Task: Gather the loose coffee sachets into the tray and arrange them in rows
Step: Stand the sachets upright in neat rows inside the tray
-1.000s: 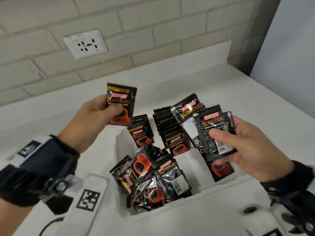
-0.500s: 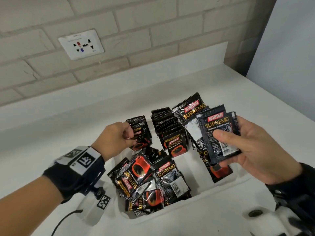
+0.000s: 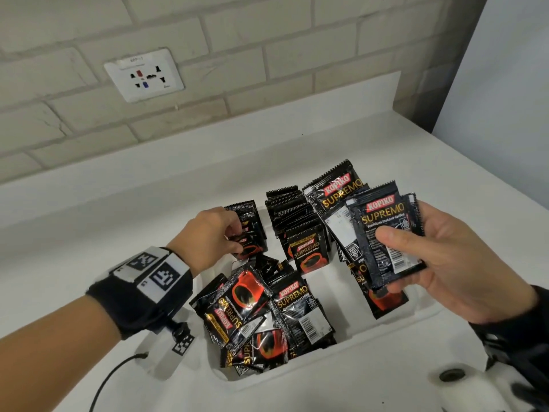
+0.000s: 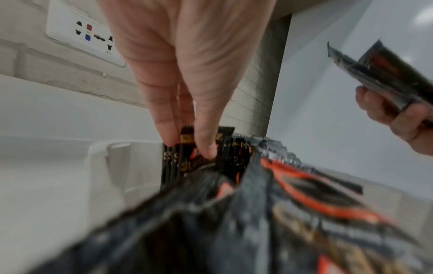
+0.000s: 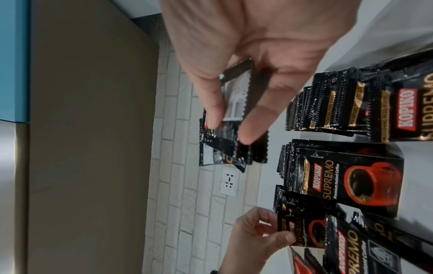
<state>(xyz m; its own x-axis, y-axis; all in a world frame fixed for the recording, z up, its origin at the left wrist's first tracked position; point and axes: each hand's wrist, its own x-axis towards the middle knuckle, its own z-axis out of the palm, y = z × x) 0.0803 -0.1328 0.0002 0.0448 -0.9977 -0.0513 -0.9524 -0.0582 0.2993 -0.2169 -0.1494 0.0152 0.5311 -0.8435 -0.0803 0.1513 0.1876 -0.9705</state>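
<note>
Several Kopiko Supremo sachets [image 3: 383, 233] fan out between the right hand's [image 3: 451, 263] thumb and curled fingers, held above the white tray [image 3: 371, 340]. The left hand [image 3: 208, 239] pinches one upright sachet [image 4: 187, 146] at the tray's far left row [image 3: 248, 227]. Nearer than those fingers, loose sachets [image 3: 261, 316] lie jumbled in the tray; to their right stands another row [image 3: 297, 224].

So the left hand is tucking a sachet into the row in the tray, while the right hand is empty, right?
Not quite: the right hand is not empty; it holds a bunch of sachets, as the head view shows. The left hand is indeed at the row in the tray.
</note>
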